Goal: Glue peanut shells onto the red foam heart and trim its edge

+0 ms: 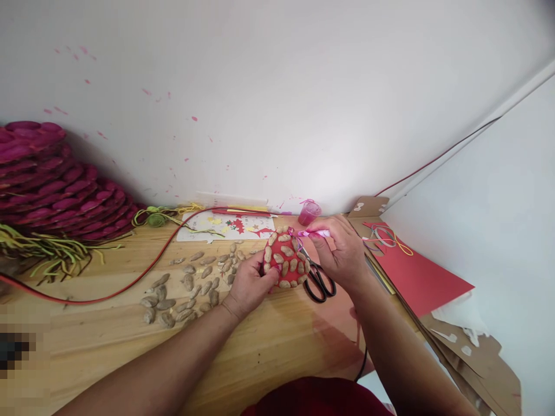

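Observation:
My left hand (254, 280) grips the lower left edge of a red piece (277, 242) covered with peanuts in their shells. In my right hand (340, 248) is a white paintbrush (319, 233) with pink stains, its tip touching or close to a peanut at the piece's upper right edge. Just behind the brush stands a clear cup of pink paint (309, 212). Black-handled scissors (319, 284) lie under and beside the red piece, their blades partly hidden. Loose peanuts (186, 306) are scattered on the wooden table to the left of my left hand.
A stack of magenta-painted peanut pieces (65, 185) leans at the left wall. A red cord (165, 260) crosses the table (117, 329). Behind lies a white sheet (199, 228) with paper cut-outs. Red paper (427, 277), rubber bands (385, 236) and cardboard (481, 352) lie on the right.

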Demonstrator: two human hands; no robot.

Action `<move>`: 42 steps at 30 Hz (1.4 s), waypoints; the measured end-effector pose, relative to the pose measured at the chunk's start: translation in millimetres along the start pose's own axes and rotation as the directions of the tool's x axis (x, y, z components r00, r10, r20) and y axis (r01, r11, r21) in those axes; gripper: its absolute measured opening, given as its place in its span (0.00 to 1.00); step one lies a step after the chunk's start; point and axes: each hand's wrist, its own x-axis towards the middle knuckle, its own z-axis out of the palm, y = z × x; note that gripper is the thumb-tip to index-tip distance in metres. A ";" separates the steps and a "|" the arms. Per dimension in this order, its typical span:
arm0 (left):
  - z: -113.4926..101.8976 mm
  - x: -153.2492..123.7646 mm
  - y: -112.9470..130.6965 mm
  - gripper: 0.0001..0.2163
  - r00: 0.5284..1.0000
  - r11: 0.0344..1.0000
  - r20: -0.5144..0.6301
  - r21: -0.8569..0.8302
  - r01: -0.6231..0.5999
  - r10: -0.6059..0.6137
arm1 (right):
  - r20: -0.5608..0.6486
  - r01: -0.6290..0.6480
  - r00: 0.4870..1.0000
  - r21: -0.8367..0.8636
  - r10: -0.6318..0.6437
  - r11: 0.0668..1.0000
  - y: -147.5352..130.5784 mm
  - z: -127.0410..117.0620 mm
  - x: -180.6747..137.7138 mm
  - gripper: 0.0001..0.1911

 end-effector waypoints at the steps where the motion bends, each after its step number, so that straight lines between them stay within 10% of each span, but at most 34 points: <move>1: 0.1 -0.2 0.7 0.09 1.000 1.000 0.003 0.001 -0.002 0.002 | -0.001 0.000 1.000 0.002 0.000 1.000 0.0 -0.3 0.3 0.05; 42: 1.1 -0.9 9.0 0.11 0.998 0.991 0.015 -0.117 0.066 -0.065 | -0.102 -0.220 0.966 0.164 0.239 0.961 20.6 1.6 3.5 0.06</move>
